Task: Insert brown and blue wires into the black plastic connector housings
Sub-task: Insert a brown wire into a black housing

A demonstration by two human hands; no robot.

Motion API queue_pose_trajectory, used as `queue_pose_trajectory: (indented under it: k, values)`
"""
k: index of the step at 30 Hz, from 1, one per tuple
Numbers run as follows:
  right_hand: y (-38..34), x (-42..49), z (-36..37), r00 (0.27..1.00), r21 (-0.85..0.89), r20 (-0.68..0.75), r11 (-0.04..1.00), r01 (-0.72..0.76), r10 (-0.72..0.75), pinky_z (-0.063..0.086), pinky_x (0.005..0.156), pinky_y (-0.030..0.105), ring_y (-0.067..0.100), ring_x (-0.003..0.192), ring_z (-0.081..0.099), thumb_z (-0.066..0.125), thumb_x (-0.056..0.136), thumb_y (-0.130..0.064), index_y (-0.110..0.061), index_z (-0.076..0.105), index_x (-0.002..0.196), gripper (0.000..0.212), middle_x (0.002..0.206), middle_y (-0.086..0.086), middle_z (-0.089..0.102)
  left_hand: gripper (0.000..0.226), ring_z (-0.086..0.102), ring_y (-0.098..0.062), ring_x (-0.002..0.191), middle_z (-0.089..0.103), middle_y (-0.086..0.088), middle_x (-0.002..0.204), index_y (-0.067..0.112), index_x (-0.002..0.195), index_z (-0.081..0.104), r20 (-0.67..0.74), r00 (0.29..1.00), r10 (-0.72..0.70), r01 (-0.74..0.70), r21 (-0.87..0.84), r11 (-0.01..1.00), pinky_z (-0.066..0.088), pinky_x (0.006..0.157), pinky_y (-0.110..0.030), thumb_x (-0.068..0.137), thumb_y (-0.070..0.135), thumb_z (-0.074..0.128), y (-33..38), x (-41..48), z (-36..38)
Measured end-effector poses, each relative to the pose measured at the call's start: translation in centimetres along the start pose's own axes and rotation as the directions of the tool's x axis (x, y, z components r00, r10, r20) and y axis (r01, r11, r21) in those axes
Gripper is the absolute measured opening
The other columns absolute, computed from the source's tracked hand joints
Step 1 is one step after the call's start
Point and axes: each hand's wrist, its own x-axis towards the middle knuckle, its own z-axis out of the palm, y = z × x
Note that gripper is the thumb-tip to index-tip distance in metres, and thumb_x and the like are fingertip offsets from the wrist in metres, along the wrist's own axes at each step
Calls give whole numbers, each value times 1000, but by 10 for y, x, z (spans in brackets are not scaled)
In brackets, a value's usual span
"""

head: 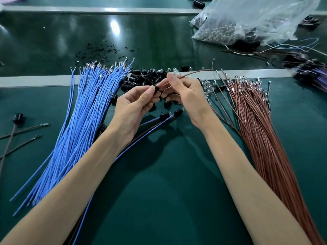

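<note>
My left hand (136,105) pinches a small black connector housing (157,89) between thumb and fingers. My right hand (184,92) pinches a brown wire (194,73) whose near end meets the housing; its far end rises up and to the right. A fan of blue wires (85,117) lies at the left, and a bundle of brown wires (256,124) at the right. Loose black housings (141,76) are heaped just beyond my hands. Two housings fitted with blue and brown wires (169,115) lie on the mat under my hands.
A green mat (168,183) covers the bench, with a grey rail (35,81) across it. A clear plastic bag of parts (247,22) sits at the back right. Wired assemblies (311,73) lie at the far right, and stray wires with a black part (17,118) at the left.
</note>
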Motion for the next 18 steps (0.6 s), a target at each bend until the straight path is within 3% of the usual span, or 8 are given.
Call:
queue_pose_trajectory:
  k: [3,8,12,18]
  values:
    - [-1,1,5,998,-12,-48,1000,27,-27,51,63,19,5,58,58,61,92,-7,-15,61,80,14,63,-9,61,18,64,-5,77,72,4,80,17,87,67,9,1000,0,0,36,999,49,77,-17,74,28,66,0,-1,1]
    - [0,0,6,994,-26,-78,997,72,-74,48,58,16,3,54,56,67,86,-2,-15,60,75,18,57,-12,60,16,63,-6,77,71,7,78,19,84,69,7,999,42,-42,141,989,48,75,-18,70,25,73,1,-3,1]
    - [-1,1,1,995,-114,-64,991,73,-80,47,61,20,7,62,55,72,83,-9,-21,64,70,19,60,-12,61,12,63,-5,72,69,10,71,14,84,68,-26,992,126,-114,266,957,49,70,-15,77,9,76,-2,-3,2]
    - [0,1,3,995,-150,-72,987,50,-62,45,59,19,8,60,55,72,83,-14,-26,64,70,20,62,-8,62,10,65,-5,72,73,9,74,15,85,69,15,976,216,-208,341,917,51,69,-17,79,9,74,1,-2,1]
